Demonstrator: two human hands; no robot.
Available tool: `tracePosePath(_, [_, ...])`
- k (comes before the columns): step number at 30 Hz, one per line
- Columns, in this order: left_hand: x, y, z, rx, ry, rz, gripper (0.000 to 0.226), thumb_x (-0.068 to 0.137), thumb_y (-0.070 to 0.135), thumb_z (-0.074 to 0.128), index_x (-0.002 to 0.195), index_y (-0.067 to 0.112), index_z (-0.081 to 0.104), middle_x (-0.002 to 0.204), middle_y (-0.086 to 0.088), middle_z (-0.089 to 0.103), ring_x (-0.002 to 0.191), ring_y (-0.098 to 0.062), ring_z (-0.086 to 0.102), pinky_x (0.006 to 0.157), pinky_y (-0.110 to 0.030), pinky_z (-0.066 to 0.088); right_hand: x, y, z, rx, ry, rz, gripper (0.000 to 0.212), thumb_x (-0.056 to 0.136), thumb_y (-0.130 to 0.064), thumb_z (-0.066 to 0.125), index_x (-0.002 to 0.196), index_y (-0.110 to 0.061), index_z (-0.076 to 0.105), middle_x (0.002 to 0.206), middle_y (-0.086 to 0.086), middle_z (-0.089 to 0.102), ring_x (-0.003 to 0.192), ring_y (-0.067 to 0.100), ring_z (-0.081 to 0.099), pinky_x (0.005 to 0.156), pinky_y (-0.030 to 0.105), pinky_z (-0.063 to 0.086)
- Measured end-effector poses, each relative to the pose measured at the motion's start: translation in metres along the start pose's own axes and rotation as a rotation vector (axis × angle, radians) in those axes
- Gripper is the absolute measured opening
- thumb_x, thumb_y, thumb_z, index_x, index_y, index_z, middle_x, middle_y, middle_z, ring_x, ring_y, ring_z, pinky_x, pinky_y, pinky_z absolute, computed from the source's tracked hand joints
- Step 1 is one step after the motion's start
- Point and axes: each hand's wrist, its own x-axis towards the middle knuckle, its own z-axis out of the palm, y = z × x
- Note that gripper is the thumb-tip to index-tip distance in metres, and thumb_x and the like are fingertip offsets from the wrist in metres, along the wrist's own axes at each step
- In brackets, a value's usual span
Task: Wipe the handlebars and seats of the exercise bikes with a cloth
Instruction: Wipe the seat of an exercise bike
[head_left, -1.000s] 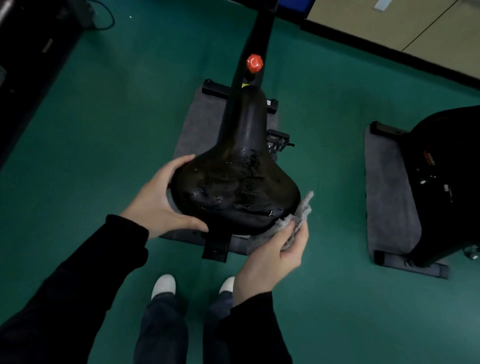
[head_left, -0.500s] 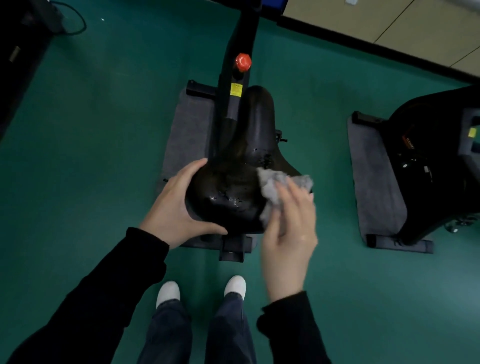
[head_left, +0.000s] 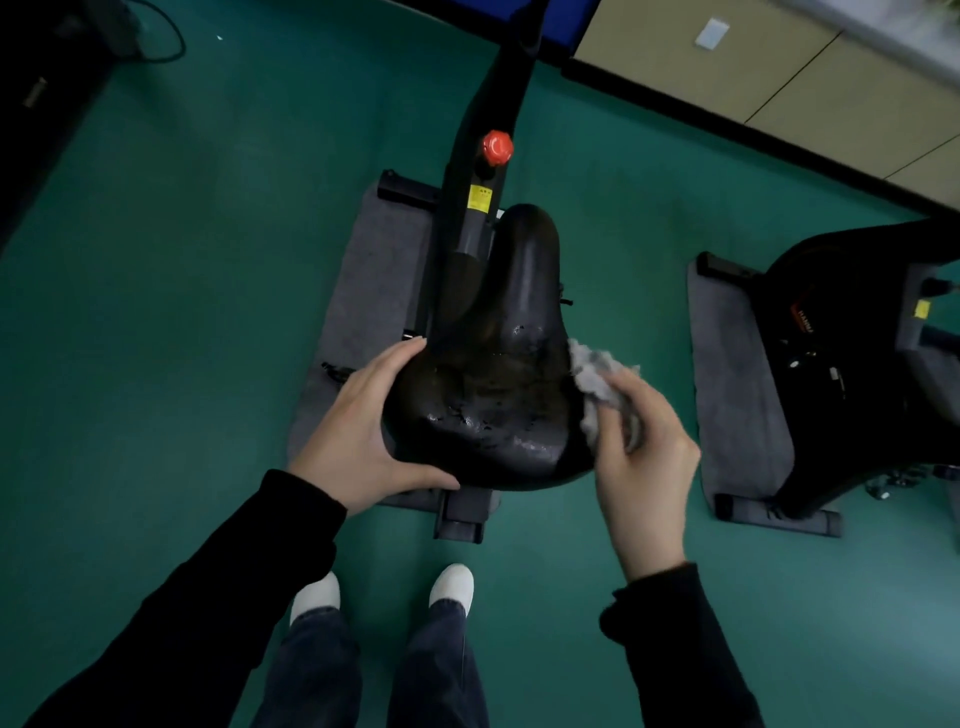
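Note:
A black bike seat (head_left: 493, 384) fills the centre of the head view, its wide rear part wet and shiny. My left hand (head_left: 363, 431) grips the seat's left rear edge, thumb along the back rim and fingers over the left side. My right hand (head_left: 639, 457) holds a crumpled grey cloth (head_left: 597, 379) and presses it against the seat's right edge. The bike frame post (head_left: 488, 171) with a red knob (head_left: 497, 148) runs away from the seat toward the top. The handlebars are out of view.
The bike stands on a grey mat (head_left: 363, 291) on green floor. A second black exercise bike (head_left: 852, 353) on its own grey mat (head_left: 737, 374) stands to the right. Beige wall panels (head_left: 779, 67) run along the top right. My white shoes (head_left: 452, 587) are just behind the seat.
My right hand carried the cloth from the seat's rear right corner up over its right top surface, then back to the right edge. My left hand kept its grip on the left side.

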Motion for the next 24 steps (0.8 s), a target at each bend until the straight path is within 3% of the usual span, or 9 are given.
tracePosePath(3, [0.000,-0.002,0.000,-0.011,0.005,-0.016,0.119,0.037,0.056,0.083,0.140,0.042,0.025,0.141,0.027,0.029,0.134,0.002,0.025,0.107,-0.016,0.020,0.029,-0.021,0.017,0.062,0.013,0.095,0.024,0.089,-0.002,0.059,0.110,-0.007,0.070,0.107,-0.002,0.070,0.106,0.010,0.064,0.096,0.013,0.044])
tracePosePath(7, [0.000,-0.002,0.001,-0.044,0.008,-0.013,0.119,0.036,0.060,0.080,0.140,0.042,0.025,0.144,0.020,0.031,0.135,-0.002,0.027,0.111,-0.027,0.024,0.018,-0.045,0.041,-0.042,-0.081,-0.112,0.035,0.082,0.011,0.057,0.111,-0.003,0.070,0.125,0.009,0.064,0.123,0.018,0.056,0.110,0.030,0.038])
tracePosePath(10, [0.000,-0.001,0.002,-0.061,0.008,-0.004,0.115,0.036,0.064,0.079,0.135,0.052,0.022,0.140,0.030,0.028,0.134,-0.001,0.027,0.110,-0.026,0.024,-0.013,-0.026,0.023,-0.046,-0.191,-0.298,0.040,0.078,0.017,0.059,0.111,-0.003,0.069,0.127,0.006,0.062,0.126,0.019,0.052,0.110,0.033,0.038])
tracePosePath(16, [0.000,-0.001,0.000,-0.040,0.014,0.006,0.114,0.037,0.060,0.081,0.134,0.051,0.022,0.140,0.028,0.028,0.135,-0.001,0.026,0.111,-0.024,0.022,-0.013,-0.023,0.021,-0.048,-0.105,-0.270,0.020,0.085,-0.017,0.067,0.102,-0.006,0.070,0.114,0.003,0.061,0.110,0.018,0.052,0.100,0.027,0.041])
tracePosePath(20, [0.000,0.001,0.000,-0.031,0.005,0.026,0.114,0.038,0.059,0.080,0.135,0.046,0.022,0.138,0.036,0.021,0.134,0.005,0.023,0.110,-0.014,0.018,-0.021,-0.021,0.026,-0.084,-0.101,-0.381,0.021,0.087,-0.009,0.063,0.107,-0.008,0.070,0.111,0.003,0.061,0.105,0.021,0.051,0.096,0.026,0.042])
tracePosePath(24, [0.000,-0.001,0.000,0.001,-0.001,0.051,0.117,0.042,0.043,0.090,0.136,0.044,0.021,0.138,0.036,0.019,0.130,0.018,0.017,0.106,-0.003,0.012,-0.038,-0.008,0.017,-0.103,-0.072,-0.406,0.024,0.091,-0.015,0.058,0.110,-0.007,0.069,0.117,0.004,0.060,0.111,0.026,0.052,0.103,0.028,0.039])
